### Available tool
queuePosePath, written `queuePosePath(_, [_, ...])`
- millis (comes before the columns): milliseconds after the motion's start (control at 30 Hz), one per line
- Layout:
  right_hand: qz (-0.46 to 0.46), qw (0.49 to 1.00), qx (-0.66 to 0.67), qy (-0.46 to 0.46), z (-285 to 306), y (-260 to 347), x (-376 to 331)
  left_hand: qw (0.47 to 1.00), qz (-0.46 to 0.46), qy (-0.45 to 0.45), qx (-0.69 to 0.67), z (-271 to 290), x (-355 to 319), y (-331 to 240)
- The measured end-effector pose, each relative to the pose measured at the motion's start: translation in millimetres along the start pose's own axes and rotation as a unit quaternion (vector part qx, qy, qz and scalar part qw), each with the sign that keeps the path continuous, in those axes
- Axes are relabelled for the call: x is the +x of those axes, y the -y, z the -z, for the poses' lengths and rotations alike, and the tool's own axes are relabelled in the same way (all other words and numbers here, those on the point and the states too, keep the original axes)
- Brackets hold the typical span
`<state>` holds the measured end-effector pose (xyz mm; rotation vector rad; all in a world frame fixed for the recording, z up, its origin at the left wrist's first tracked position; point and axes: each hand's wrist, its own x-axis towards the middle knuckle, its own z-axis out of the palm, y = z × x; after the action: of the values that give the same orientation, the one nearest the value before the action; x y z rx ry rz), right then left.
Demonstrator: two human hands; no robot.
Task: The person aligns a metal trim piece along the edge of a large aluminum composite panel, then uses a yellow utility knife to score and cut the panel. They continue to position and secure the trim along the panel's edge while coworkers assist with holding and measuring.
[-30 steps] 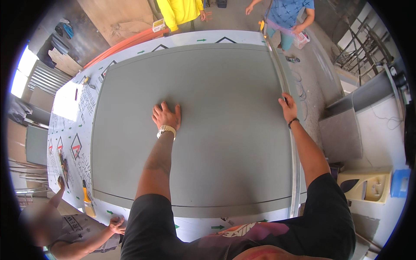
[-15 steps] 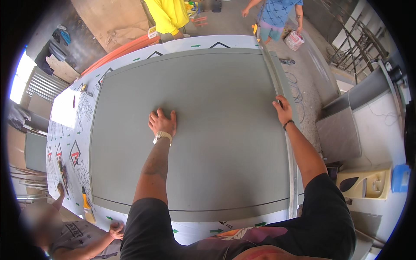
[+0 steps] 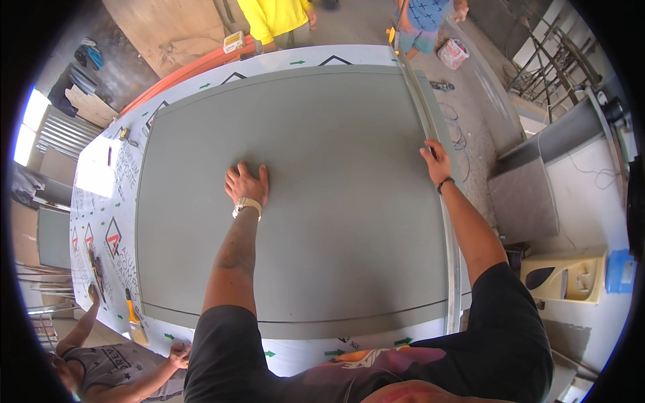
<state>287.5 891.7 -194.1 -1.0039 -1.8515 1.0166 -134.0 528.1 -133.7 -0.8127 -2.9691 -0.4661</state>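
My left hand (image 3: 247, 184) rests on the large grey panel (image 3: 336, 228), its fingers spread and nothing held. Along the panel's right side runs a long metal straightedge (image 3: 453, 275). Next to this bar, my right hand (image 3: 438, 161) is closed round a small dark tool (image 3: 432, 152). Most of the tool is hidden by the fingers, so its kind cannot be made out. Thin dark lines cross the panel near its near and far edges. Beneath it lies a white printed sheet (image 3: 101, 221), showing on the left and along the far and near edges.
A yellow-and-black tool (image 3: 136, 326) lies at the sheet's near left, beside a co-worker (image 3: 121, 369) touching the sheet's edge. Two people, in a yellow top (image 3: 272, 20) and blue shirt (image 3: 423, 13), stand at the far side. A cable (image 3: 453, 127) lies on the floor.
My right hand has shifted slightly away from me along the straightedge. My left hand stays on the panel. The person in yellow has straightened and moved a little to the right.
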Motion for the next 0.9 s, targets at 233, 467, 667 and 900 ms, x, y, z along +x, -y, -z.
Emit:
queuePosePath(233, [0.006, 1.000, 0.014, -0.007, -1.2, 1.1, -0.5, 1.000, 0.007, -0.009, 0.000, 1.4, -0.5, -1.6])
queuePosePath(467, [-0.013, 1.000, 0.002, -0.008, -0.8, 2.2, 0.1, 1.000, 0.014, -0.005, -0.002, 3.3, -0.7, -3.4])
queuePosePath(667, [-0.017, 0.999, 0.030, -0.010, -1.5, 8.3, -1.9, 1.000, 0.012, 0.003, 0.003, 4.5, -0.7, -4.0])
queuePosePath(900, [-0.010, 1.000, -0.004, 0.001, 0.2, 13.4, -2.1, 1.000, 0.017, 0.003, -0.012, 6.7, -2.2, -5.4])
